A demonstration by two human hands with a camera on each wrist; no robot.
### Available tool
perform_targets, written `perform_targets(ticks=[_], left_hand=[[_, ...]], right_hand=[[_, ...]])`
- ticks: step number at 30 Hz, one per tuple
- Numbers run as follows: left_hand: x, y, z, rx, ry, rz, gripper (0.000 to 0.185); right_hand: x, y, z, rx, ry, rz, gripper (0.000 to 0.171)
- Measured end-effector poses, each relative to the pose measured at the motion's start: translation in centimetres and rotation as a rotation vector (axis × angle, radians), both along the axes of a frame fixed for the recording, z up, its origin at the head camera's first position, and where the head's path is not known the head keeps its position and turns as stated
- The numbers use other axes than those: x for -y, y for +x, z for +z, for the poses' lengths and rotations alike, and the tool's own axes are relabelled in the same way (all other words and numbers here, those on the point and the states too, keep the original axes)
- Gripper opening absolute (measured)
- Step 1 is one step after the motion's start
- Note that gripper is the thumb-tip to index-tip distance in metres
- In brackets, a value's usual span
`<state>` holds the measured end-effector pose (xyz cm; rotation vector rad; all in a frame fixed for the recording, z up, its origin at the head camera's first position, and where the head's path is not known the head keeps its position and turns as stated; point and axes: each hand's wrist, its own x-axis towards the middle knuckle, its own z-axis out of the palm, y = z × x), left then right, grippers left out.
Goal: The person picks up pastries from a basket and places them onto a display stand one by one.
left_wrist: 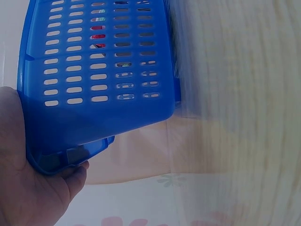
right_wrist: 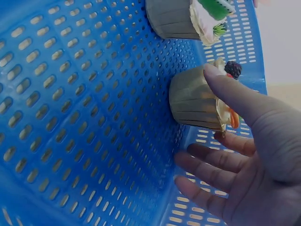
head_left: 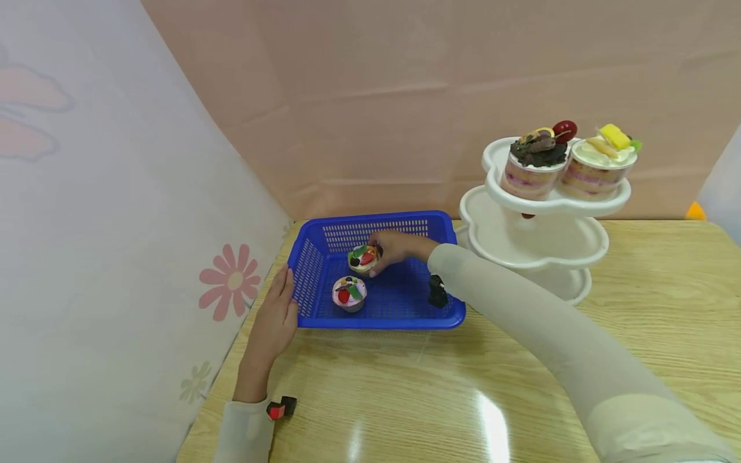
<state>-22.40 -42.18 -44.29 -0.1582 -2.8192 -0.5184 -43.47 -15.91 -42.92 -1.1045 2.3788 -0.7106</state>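
A blue plastic basket [head_left: 382,323] with slotted walls stands on the table. My left hand [head_left: 276,321] grips its left rim, and the left wrist view shows fingers [left_wrist: 75,181] curled around the rim corner. Inside the basket are two cupcakes. My right hand [head_left: 395,247] reaches in and pinches the farther cupcake [head_left: 360,260], topped with cream and fruit, between thumb and index finger; the other fingers [right_wrist: 207,169] are spread loosely. The nearer cupcake [head_left: 349,292], with pink cream and a strawberry, stands just in front of it. In the right wrist view both wrappers look pleated and brownish.
A white tiered stand [head_left: 535,241] rises right of the basket. Its top tier carries a chocolate-topped dessert cup [head_left: 532,170] and a yellow-fruit dessert cup [head_left: 599,167]. My right forearm passes in front of the lower tiers. A flowered wall sheet [head_left: 173,193] borders the left side.
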Motion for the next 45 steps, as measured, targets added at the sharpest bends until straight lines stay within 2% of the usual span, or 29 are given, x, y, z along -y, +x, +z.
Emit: perform_targets(ticks=[5,9,15,24,32,40,45], left_hand=[[0.1,0.0,0.0,0.002,0.003,-0.001,0.057],[0.0,0.0,0.0,0.001,0.001,-0.007,0.057],[-0.1,0.1,0.0,0.002,0.005,-0.003,0.057],[0.0,-0.1,-0.2,-0.013,0.008,-0.005,0.057],[0.0,0.0,0.1,-0.01,0.008,-0.003,0.057],[0.0,0.1,0.2,0.012,0.024,0.006,0.057],[0.0,0.1,0.2,0.017,0.026,0.007,0.057]], right_hand=[[0.3,0.1,-0.1,-0.018,-0.003,0.039,0.092],[0.6,0.3,-0.3,-0.042,-0.012,0.047,0.086],[1.1,0.7,-0.1,-0.07,0.015,0.008,0.081],[1.6,1.1,0.3,-0.116,0.063,-0.022,0.058],[1.6,1.6,0.5,-0.176,0.065,-0.004,0.042],[1.7,2.1,0.9,-0.143,-0.019,-0.044,0.046],[1.8,2.3,1.9,-0.167,-0.072,-0.068,0.055]])
